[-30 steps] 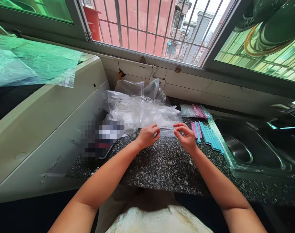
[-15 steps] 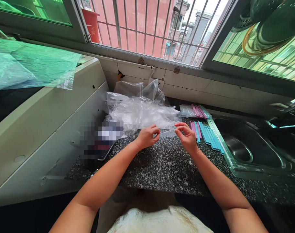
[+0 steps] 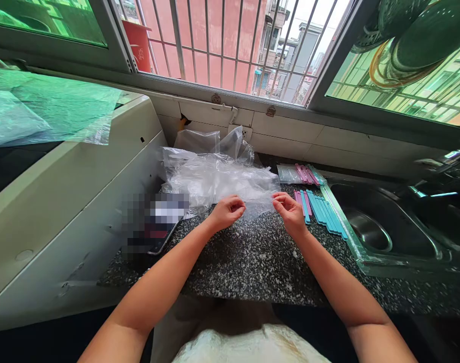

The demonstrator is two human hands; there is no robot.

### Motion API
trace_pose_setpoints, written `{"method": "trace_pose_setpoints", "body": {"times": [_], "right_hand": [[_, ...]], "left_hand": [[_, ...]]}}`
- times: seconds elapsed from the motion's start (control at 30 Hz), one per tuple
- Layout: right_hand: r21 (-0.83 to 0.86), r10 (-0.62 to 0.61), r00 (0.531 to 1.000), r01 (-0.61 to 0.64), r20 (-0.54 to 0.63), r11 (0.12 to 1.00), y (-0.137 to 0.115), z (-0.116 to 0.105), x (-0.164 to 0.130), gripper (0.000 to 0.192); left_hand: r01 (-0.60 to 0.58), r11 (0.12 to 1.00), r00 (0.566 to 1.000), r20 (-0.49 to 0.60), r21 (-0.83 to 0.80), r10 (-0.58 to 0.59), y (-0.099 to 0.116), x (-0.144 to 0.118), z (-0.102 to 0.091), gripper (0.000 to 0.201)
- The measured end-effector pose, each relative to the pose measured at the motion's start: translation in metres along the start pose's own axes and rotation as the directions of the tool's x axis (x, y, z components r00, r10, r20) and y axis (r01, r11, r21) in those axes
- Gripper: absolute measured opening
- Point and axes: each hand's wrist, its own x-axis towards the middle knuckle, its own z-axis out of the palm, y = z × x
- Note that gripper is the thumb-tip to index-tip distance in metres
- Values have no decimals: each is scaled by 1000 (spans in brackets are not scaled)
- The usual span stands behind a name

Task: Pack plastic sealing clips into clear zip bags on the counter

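At frame centre, a clear bag (image 3: 258, 204) stretches left-right between the 2 hands: the left hand (image 3: 225, 212) pinches its left edge, the right hand (image 3: 290, 210) its right. Loose sticks (image 3: 321, 209) lie just right, nearer the right hand.

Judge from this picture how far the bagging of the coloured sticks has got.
Done: one small filled bag of pink and blue sticks lies by the wall. In hand: left hand and right hand pinch a clear empty bag between them. Left: loose sticks beside the sink, and a pile of bags.
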Motion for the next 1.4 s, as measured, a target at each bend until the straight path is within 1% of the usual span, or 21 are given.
{"method": "trace_pose_setpoints", "body": {"times": [0.2,0.4,0.53,0.67,0.8,0.87,1.0,1.17,1.3,1.4], "right_hand": [[-66,-41,997,46,70,997,2,-1,0,21],[-97,-67,994,75,86,992,2,-2,-1,21],[-79,-68,994,75,89,994,2,-1,-1,22],[-51,-65,996,68,65,996,0,-1,-2,22],[-32,-68,997,69,27,997,-1,1,-2,23],[-28,-74,997,74,25,997,0,1,-2,22],[-20,-84,996,85,34,996,1,1,-2,19],[-37,-77,996,78,35,996,1,1,-2,20],[-58,-66,997,68,30,996,0,0,-2,20],[-69,-64,998,66,29,995,0,-1,-2,20]], "left_hand": [[57,993,996,-58,-102,-63,-1,2,-3,12],[123,968,986,-86,-220,-145,4,3,-5,14],[141,953,982,-81,-267,-168,5,4,-7,16],[154,948,982,-66,-280,-179,3,3,-6,22],[185,942,982,19,-279,-187,-3,2,1,27],[200,940,980,42,-275,-196,-6,2,5,27],[203,942,979,48,-266,-198,-8,1,8,25],[235,931,972,57,-280,-228,-6,3,4,20],[253,932,967,54,-261,-247,-5,4,2,18],[249,934,968,50,-258,-245,-6,4,1,16]]}}
